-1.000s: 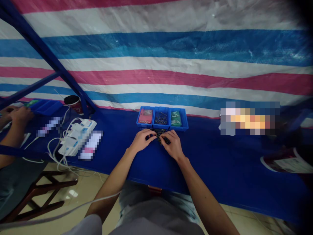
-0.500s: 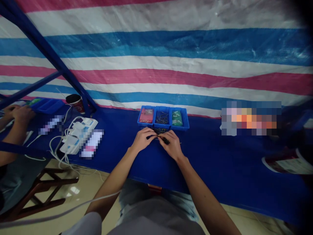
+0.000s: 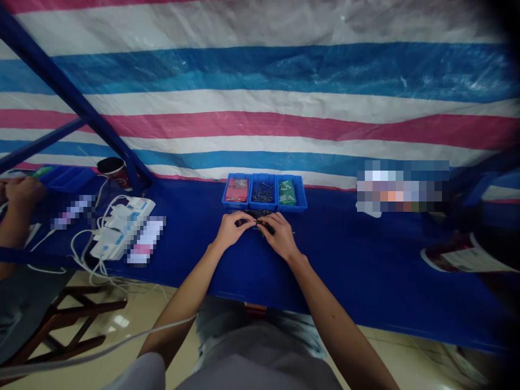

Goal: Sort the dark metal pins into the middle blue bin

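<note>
Faces a large plastic sheet point(image 3: 252, 125) striped in white, blue and pink, from a long table point(image 3: 349, 260) with a smooth deep-blue covering. Holds both bare hands close together over its middle, fingertips almost meeting. Draws thumb and forefinger of the left hand point(image 3: 231, 232) nearly together at the tips; cannot tell, at so small a scale, whether to count a piece as caught there. Curls the right hand point(image 3: 283, 235) closely around a few slender dark pieces point(image 3: 271, 230), bunched beneath the fingers. Has just beyond the fingertips, loose on the table, a pile of thin dark metal pieces point(image 3: 260, 213), screw-like in outline and partly hidden by the hands. Has right behind the pile three open blue plastic bins point(image 3: 292, 208) side by side: a flat pink packet point(image 3: 236, 192) in the left one, more thin metal pieces point(image 3: 264, 193) in the middle one, a green packet point(image 3: 286, 194) in the right one. Includes farther left a white multi-socket power strip point(image 3: 122, 227) among white cables, then a dark-red cup point(image 3: 116, 173) with a black lid near a slanting blue frame point(image 3: 67, 89). Includes at the far left another person's hand point(image 3: 25, 192) beside a blue compartmented tray point(image 3: 69, 187), and at the far right a dark-red and white round container point(image 3: 459, 254).
</note>
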`<state>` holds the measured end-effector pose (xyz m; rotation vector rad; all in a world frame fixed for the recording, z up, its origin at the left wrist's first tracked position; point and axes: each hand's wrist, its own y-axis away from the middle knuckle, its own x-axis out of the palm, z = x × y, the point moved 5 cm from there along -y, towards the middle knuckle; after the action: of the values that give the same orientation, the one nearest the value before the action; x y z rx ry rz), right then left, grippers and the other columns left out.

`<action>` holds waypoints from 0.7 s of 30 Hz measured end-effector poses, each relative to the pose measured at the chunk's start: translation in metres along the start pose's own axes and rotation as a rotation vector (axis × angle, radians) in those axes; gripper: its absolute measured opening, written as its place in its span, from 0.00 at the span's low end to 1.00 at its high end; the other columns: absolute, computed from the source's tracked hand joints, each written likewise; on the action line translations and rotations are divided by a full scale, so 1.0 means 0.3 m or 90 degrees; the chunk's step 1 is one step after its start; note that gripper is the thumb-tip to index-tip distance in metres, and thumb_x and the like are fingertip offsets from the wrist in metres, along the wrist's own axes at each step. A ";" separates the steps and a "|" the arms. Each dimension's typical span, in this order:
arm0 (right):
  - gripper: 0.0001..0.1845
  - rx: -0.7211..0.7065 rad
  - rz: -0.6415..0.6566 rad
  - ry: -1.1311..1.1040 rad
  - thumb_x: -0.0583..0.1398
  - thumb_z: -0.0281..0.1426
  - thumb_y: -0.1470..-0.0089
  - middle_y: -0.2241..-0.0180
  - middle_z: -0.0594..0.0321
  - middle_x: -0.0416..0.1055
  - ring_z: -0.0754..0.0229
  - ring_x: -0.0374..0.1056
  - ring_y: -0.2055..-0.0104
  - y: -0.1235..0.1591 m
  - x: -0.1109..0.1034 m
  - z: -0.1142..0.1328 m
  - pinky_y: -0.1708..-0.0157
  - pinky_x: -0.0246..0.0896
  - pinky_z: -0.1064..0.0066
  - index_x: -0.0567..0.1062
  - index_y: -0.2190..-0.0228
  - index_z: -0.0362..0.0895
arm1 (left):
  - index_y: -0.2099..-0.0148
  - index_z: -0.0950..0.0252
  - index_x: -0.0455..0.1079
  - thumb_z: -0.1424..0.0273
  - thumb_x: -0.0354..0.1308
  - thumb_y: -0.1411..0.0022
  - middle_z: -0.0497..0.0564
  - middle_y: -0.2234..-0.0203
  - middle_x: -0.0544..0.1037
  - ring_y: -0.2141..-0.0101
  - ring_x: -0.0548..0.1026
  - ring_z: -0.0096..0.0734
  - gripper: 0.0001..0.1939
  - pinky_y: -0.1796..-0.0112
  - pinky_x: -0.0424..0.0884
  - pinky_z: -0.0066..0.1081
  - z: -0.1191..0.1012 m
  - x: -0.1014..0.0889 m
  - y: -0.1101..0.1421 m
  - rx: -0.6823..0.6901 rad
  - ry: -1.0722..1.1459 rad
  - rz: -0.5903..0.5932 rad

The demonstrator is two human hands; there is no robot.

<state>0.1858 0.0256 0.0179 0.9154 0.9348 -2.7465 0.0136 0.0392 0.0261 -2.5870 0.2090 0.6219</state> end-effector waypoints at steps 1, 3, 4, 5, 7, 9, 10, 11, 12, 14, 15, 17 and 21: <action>0.09 -0.003 0.003 -0.006 0.59 0.33 0.37 0.65 0.58 0.75 0.53 0.68 0.60 0.000 0.001 0.001 0.58 0.67 0.60 0.78 0.57 0.48 | 0.64 0.65 0.78 0.60 0.63 0.37 0.53 0.66 0.83 0.70 0.76 0.30 0.12 0.69 0.70 0.29 0.000 0.001 0.000 0.004 0.001 0.003; 0.08 -0.010 0.008 -0.019 0.59 0.33 0.36 0.63 0.58 0.75 0.53 0.68 0.59 0.001 0.003 0.002 0.58 0.67 0.60 0.79 0.59 0.48 | 0.64 0.64 0.79 0.60 0.63 0.37 0.53 0.67 0.82 0.69 0.75 0.30 0.12 0.68 0.69 0.30 -0.001 0.002 -0.001 0.016 -0.006 0.008; 0.08 -0.013 0.009 -0.024 0.58 0.32 0.36 0.63 0.58 0.75 0.54 0.68 0.59 0.002 0.004 0.003 0.58 0.67 0.60 0.79 0.59 0.48 | 0.64 0.63 0.79 0.60 0.64 0.37 0.52 0.68 0.82 0.69 0.74 0.31 0.11 0.67 0.69 0.30 -0.002 0.003 -0.001 0.022 -0.011 0.011; 0.08 -0.016 0.010 -0.027 0.58 0.32 0.35 0.63 0.58 0.75 0.54 0.69 0.59 0.002 0.004 0.003 0.58 0.67 0.60 0.79 0.60 0.48 | 0.64 0.63 0.79 0.61 0.64 0.37 0.52 0.68 0.82 0.69 0.73 0.31 0.11 0.67 0.69 0.31 -0.003 0.003 -0.001 0.027 -0.016 0.012; 0.08 -0.019 0.010 -0.032 0.58 0.32 0.35 0.64 0.58 0.75 0.54 0.69 0.60 0.002 0.004 0.002 0.58 0.67 0.61 0.78 0.60 0.48 | 0.64 0.63 0.79 0.61 0.64 0.37 0.51 0.68 0.82 0.70 0.73 0.31 0.10 0.66 0.69 0.31 -0.005 0.004 -0.003 0.032 -0.025 0.015; 0.08 -0.018 0.006 -0.034 0.58 0.32 0.35 0.64 0.58 0.74 0.55 0.69 0.60 0.002 0.002 0.002 0.58 0.67 0.62 0.78 0.60 0.48 | 0.63 0.63 0.79 0.62 0.63 0.37 0.51 0.69 0.81 0.69 0.72 0.31 0.09 0.65 0.69 0.31 -0.006 0.007 -0.004 0.034 -0.034 0.023; 0.08 -0.016 0.003 -0.034 0.58 0.32 0.35 0.64 0.58 0.74 0.55 0.69 0.60 0.002 0.001 0.002 0.58 0.67 0.62 0.78 0.60 0.47 | 0.62 0.63 0.79 0.63 0.63 0.36 0.51 0.68 0.81 0.68 0.73 0.31 0.09 0.65 0.69 0.31 -0.007 0.009 -0.004 0.035 -0.038 0.030; 0.08 -0.012 0.000 -0.034 0.58 0.32 0.35 0.64 0.58 0.74 0.55 0.69 0.61 0.002 0.000 0.002 0.59 0.67 0.62 0.78 0.60 0.47 | 0.62 0.63 0.79 0.63 0.62 0.35 0.51 0.68 0.81 0.68 0.73 0.31 0.09 0.65 0.69 0.31 -0.007 0.011 -0.004 0.035 -0.040 0.036; 0.08 -0.008 -0.003 -0.033 0.58 0.32 0.36 0.65 0.58 0.74 0.56 0.69 0.61 0.002 -0.002 0.001 0.59 0.67 0.63 0.78 0.60 0.47 | 0.61 0.63 0.79 0.63 0.62 0.35 0.51 0.68 0.81 0.68 0.73 0.31 0.09 0.65 0.69 0.30 -0.007 0.012 -0.004 0.035 -0.042 0.041; 0.08 -0.001 -0.010 -0.031 0.58 0.33 0.36 0.66 0.59 0.73 0.56 0.69 0.63 0.003 -0.006 0.001 0.61 0.67 0.64 0.78 0.60 0.47 | 0.61 0.64 0.78 0.63 0.61 0.34 0.52 0.69 0.80 0.68 0.73 0.30 0.10 0.66 0.69 0.30 -0.007 0.014 -0.003 0.031 -0.048 0.051; 0.07 0.002 -0.014 -0.029 0.58 0.33 0.36 0.67 0.59 0.72 0.57 0.69 0.63 0.003 -0.007 0.001 0.62 0.67 0.65 0.78 0.61 0.47 | 0.60 0.64 0.78 0.63 0.61 0.34 0.52 0.69 0.80 0.69 0.73 0.30 0.10 0.67 0.68 0.29 -0.007 0.014 -0.002 0.027 -0.051 0.055; 0.07 0.006 -0.021 -0.028 0.58 0.33 0.36 0.67 0.59 0.72 0.57 0.69 0.64 0.003 -0.011 -0.001 0.63 0.67 0.66 0.78 0.62 0.47 | 0.60 0.64 0.78 0.62 0.60 0.34 0.51 0.70 0.80 0.71 0.72 0.29 0.11 0.68 0.67 0.28 -0.007 0.014 -0.002 0.021 -0.055 0.066; 0.08 0.014 -0.023 -0.035 0.58 0.33 0.36 0.67 0.59 0.72 0.59 0.69 0.66 0.005 -0.011 -0.002 0.65 0.67 0.68 0.78 0.62 0.47 | 0.60 0.65 0.78 0.61 0.58 0.33 0.51 0.71 0.79 0.73 0.69 0.27 0.13 0.70 0.66 0.28 -0.013 0.014 -0.002 0.019 -0.061 0.084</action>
<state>0.1892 0.0245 0.0188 0.8304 0.9213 -2.8019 0.0190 0.0375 0.0275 -2.5218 0.3564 0.7826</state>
